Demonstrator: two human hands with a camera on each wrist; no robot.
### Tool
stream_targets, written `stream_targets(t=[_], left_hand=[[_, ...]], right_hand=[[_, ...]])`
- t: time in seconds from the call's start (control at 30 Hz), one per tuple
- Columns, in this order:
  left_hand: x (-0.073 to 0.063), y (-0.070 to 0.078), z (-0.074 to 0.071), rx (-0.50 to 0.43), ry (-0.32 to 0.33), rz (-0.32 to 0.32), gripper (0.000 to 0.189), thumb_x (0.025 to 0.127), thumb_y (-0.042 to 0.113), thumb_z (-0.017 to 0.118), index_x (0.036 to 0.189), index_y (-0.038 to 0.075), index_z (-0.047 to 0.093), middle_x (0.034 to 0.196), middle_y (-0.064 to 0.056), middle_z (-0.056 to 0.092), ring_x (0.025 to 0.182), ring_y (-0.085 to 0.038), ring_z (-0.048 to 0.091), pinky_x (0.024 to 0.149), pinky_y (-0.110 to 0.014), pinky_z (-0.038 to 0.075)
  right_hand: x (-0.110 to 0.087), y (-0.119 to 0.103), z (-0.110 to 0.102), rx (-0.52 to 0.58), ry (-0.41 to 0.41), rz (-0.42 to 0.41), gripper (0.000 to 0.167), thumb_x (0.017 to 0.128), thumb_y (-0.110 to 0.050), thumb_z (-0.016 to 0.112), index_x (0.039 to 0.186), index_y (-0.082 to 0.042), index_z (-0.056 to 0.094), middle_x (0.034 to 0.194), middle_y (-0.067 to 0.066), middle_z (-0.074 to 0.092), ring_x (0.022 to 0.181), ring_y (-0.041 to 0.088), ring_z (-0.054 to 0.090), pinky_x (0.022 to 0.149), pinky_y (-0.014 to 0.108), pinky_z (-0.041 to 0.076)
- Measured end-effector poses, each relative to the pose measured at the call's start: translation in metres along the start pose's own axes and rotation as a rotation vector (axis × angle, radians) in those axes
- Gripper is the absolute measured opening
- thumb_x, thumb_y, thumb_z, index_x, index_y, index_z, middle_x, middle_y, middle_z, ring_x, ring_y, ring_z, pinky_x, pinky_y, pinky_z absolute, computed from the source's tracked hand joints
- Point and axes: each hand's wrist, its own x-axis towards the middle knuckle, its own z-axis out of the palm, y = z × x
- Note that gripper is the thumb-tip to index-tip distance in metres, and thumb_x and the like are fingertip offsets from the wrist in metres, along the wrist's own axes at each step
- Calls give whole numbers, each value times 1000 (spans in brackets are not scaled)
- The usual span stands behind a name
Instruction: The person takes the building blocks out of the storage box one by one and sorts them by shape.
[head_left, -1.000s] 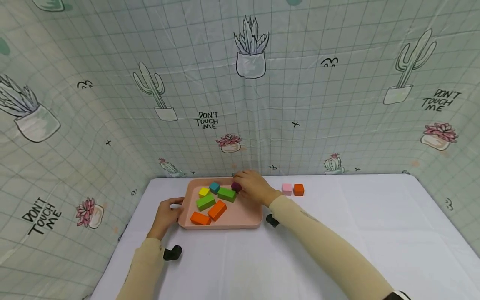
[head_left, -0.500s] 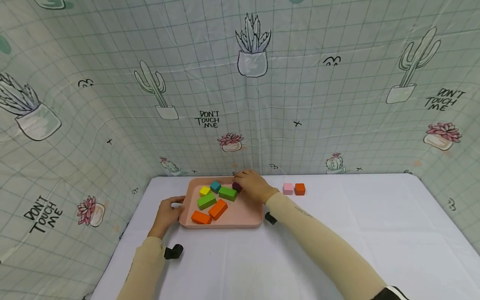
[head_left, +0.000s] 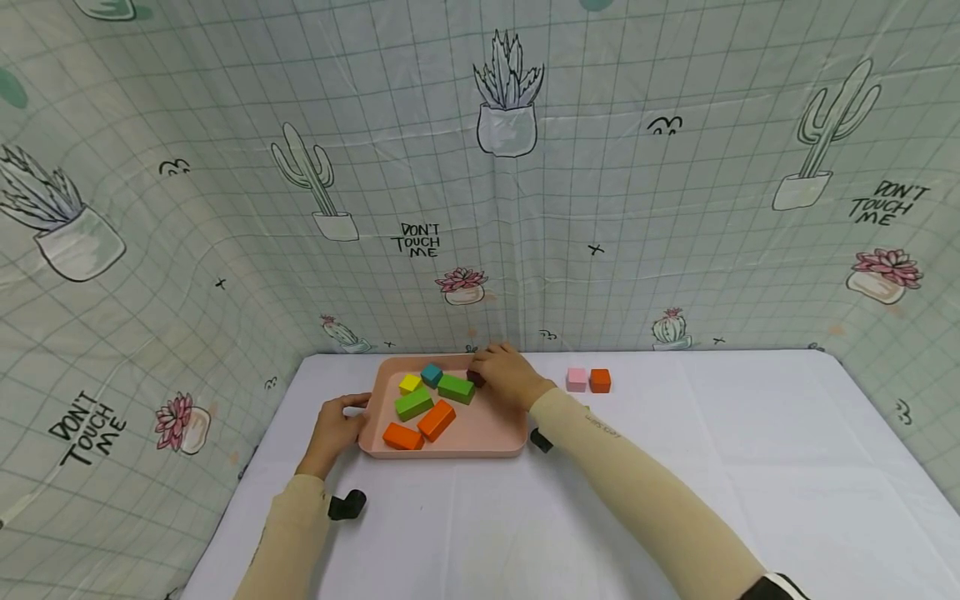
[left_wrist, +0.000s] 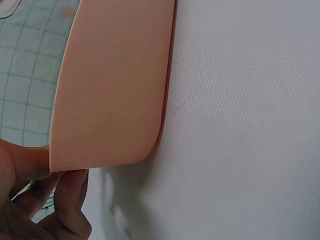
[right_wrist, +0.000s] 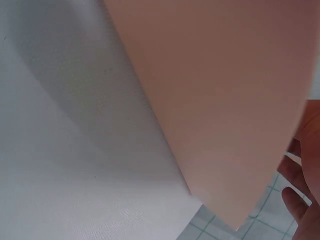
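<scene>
A pink tray (head_left: 487,442) with coloured blocks lies on the white table. My left hand (head_left: 334,429) grips its left rim, thumb over the edge. In the left wrist view, the left fingers (left_wrist: 70,200) press the tray's outer wall (left_wrist: 110,90). Over the tray's back right part, my right hand (head_left: 512,377) pinches a dark purple block (head_left: 475,379), mostly covered by the fingers. That block is beside a green block (head_left: 456,389). In the right wrist view, the tray wall (right_wrist: 215,100) hides the block, and the right fingers (right_wrist: 295,175) show at the edge.
Also in the tray are a blue block (head_left: 431,375), a yellow block (head_left: 410,383), a second green block (head_left: 414,404) and two orange blocks (head_left: 437,421). Right of the tray stand a pink cube (head_left: 576,380) and an orange cube (head_left: 600,381). A patterned cloth (head_left: 600,167) hangs behind.
The right fingers have shifted slightly and cover more of the dark purple block. My left hand stays at the tray's rim, and the other blocks have not moved.
</scene>
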Motion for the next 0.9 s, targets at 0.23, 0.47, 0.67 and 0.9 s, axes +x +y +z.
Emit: stream_targets(t=[0.23, 0.47, 0.67, 0.9], left_hand=[[-1, 0, -1, -1, -8, -9, 39, 99, -4, 56, 136, -14, 62, 131, -32, 62, 69, -15, 59, 64, -25, 51], [-1, 2, 0, -2, -6, -13, 39, 100, -3, 57, 137, -13, 62, 132, -32, 62, 70, -16, 58, 64, -25, 51], [0, 2, 1, 7, -4, -26, 40, 100, -1, 57, 138, -12, 62, 134, -32, 61, 74, -19, 60, 65, -24, 52], [-1, 1, 0, 2, -9, -29, 40, 100, -1, 57, 138, -12, 62, 134, -32, 61, 73, -19, 59, 65, -24, 52]], right_hand=[[0, -3, -1, -20, -2, -12, 29, 98, 0, 72, 126, -7, 77, 131, 8, 71, 122, 28, 60, 111, 44, 45], [-1, 3, -1, -42, 26, -53, 6, 93, -8, 80, 97, -13, 80, 102, -1, 76, 105, 21, 62, 104, 39, 48], [-8, 7, -2, 7, 48, -72, 8, 91, -7, 83, 94, -13, 80, 103, 1, 78, 103, 23, 62, 101, 41, 49], [-18, 5, -2, 10, 74, -58, 10, 90, -7, 84, 98, -12, 79, 99, 1, 73, 100, 22, 59, 100, 39, 48]])
